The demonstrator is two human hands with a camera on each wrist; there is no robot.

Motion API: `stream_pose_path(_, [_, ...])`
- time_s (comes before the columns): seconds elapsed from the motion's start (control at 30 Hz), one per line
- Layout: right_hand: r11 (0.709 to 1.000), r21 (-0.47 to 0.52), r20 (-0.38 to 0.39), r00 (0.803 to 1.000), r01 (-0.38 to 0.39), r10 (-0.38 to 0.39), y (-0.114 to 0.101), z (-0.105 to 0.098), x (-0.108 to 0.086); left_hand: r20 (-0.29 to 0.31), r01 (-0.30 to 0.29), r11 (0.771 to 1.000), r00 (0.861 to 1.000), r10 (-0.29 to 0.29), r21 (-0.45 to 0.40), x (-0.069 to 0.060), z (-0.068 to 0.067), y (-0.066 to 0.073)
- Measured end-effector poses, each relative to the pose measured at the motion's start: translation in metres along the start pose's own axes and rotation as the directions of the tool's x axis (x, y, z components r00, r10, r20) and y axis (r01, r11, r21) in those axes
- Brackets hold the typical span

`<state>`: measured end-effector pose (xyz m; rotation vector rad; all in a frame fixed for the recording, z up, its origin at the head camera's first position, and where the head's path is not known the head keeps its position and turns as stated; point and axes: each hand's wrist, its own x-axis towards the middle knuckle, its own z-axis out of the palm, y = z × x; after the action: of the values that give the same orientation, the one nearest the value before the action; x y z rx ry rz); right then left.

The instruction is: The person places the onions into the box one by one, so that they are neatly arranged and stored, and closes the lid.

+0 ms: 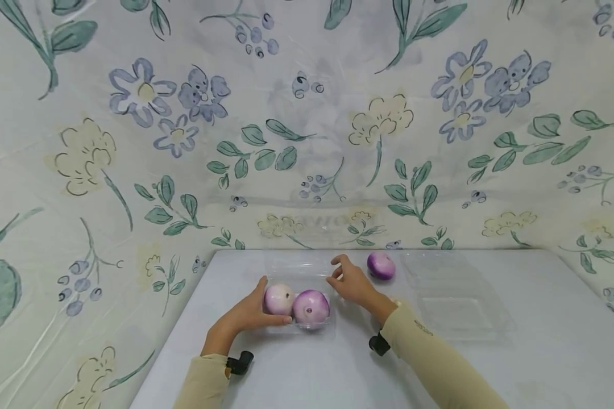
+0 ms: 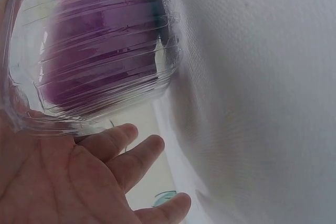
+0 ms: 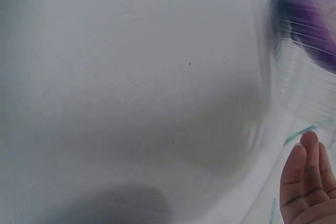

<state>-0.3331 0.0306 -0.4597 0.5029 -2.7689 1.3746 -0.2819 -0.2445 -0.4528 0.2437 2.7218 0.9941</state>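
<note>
A clear plastic clamshell box (image 1: 307, 326) sits on the table with its lid (image 1: 297, 267) raised at the back. Two red onions lie side by side in it, a paler one (image 1: 278, 299) at left and a more purple one (image 1: 311, 307) at right. My left hand (image 1: 251, 309) grips the box's left end, thumb along the near side; in the left wrist view its other fingers (image 2: 137, 162) stretch out beside the wall. By the lid's right edge hovers my right hand (image 1: 355, 284), fingers loosely bent, holding nothing visible. Whether its fingertips touch the lid is unclear.
A third red onion (image 1: 381, 266) lies at the table's back, right of my right hand. Further right rests another clear plastic box (image 1: 460, 309), opened flat. Behind the white table (image 1: 307, 375) hangs a flower-patterned sheet (image 1: 337, 142).
</note>
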Motion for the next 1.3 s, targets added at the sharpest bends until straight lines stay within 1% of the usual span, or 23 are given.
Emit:
stream_pose_path(0.23, [1.0,0.007,-0.019,1.0,-0.008,0.008,-0.001,0.001,-0.004,-0.005,0.008,1.0,1.0,-0.008,-0.011,0.001,0.0,0.0])
stream_pose_path(0.33, [1.0,0.02,-0.011,1.0,-0.014,0.014,-0.003,0.0,-0.005,-0.007,0.004,1.0,1.0,-0.004,-0.002,0.002,0.0,0.0])
stream_pose_path(0.5, [1.0,0.029,0.005,1.0,-0.004,0.004,-0.004,-0.002,-0.006,-0.013,-0.01,1.0,1.0,0.01,-0.002,0.002,-0.001,-0.001])
stream_pose_path(0.63, [1.0,0.025,0.006,1.0,0.0,0.0,-0.001,-0.001,-0.006,-0.013,-0.004,1.0,1.0,0.004,-0.01,0.002,0.0,-0.001])
stream_pose_path(0.77, [1.0,0.007,0.015,1.0,0.001,-0.001,0.003,0.001,-0.007,-0.011,0.002,1.0,1.0,-0.001,0.009,0.001,0.001,-0.001])
stream_pose_path(0.87, [1.0,-0.004,0.013,1.0,0.013,-0.013,0.004,0.001,-0.008,-0.028,-0.017,0.999,0.999,0.018,0.036,0.001,0.001,0.0])
stream_pose_path(1.0, [1.0,0.022,0.006,1.0,0.01,-0.011,0.004,0.0,-0.008,-0.045,-0.031,0.998,0.998,0.034,0.052,0.001,0.002,0.001])
stream_pose_path(1.13, [0.998,0.068,0.021,1.0,-0.013,0.012,0.005,0.0,-0.009,-0.046,0.01,0.998,0.999,-0.007,0.066,-0.001,0.002,0.002])
stream_pose_path(1.2, [0.996,0.085,0.026,1.0,-0.018,0.016,0.006,0.001,-0.009,-0.048,0.019,0.997,0.999,-0.016,0.073,-0.002,0.001,0.002])
stream_pose_path(1.23, [0.996,0.092,0.028,0.999,-0.02,0.017,0.007,0.001,-0.01,-0.044,0.016,0.997,0.999,-0.013,0.081,-0.003,0.001,0.001])
stream_pose_path(1.3, [0.995,0.103,0.027,1.0,-0.014,0.012,0.007,0.002,-0.01,-0.034,-0.012,0.995,0.999,0.016,0.099,-0.004,-0.002,-0.001])
